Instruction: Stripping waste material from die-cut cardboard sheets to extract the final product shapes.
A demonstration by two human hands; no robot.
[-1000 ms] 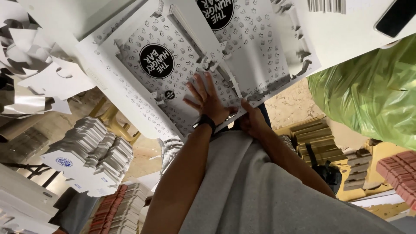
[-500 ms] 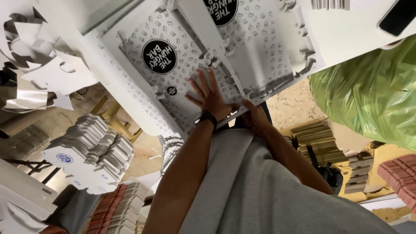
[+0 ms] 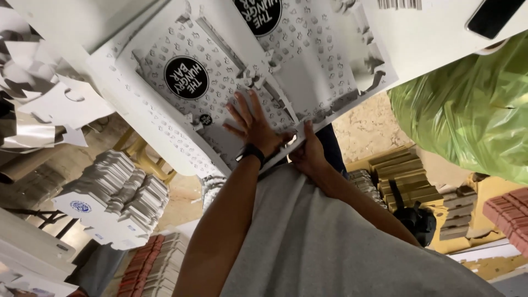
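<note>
A flat white cardboard box blank (image 3: 181, 49) with a small printed pattern and round black logos lies on the white table (image 3: 440, 33). My left hand (image 3: 250, 124), with a black wristband, lies flat on the blank near its front edge, fingers spread. My right hand (image 3: 308, 154) is curled around the blank's front edge just to the right of the left hand. A folded-up flap (image 3: 242, 52) of the blank stands above my left fingers.
A green plastic bag (image 3: 473, 121) bulges at the right. A dark phone (image 3: 492, 16) lies on the table's far right. White paper scraps (image 3: 38, 104) pile up at the left. Stacks of folded white boxes (image 3: 110, 198), red trays (image 3: 148, 269) and brown cardboard (image 3: 401, 176) stand on the floor.
My hands stay on the blank's front edge. The left hand has slid slightly along the blank, and the view has shifted a little.
</note>
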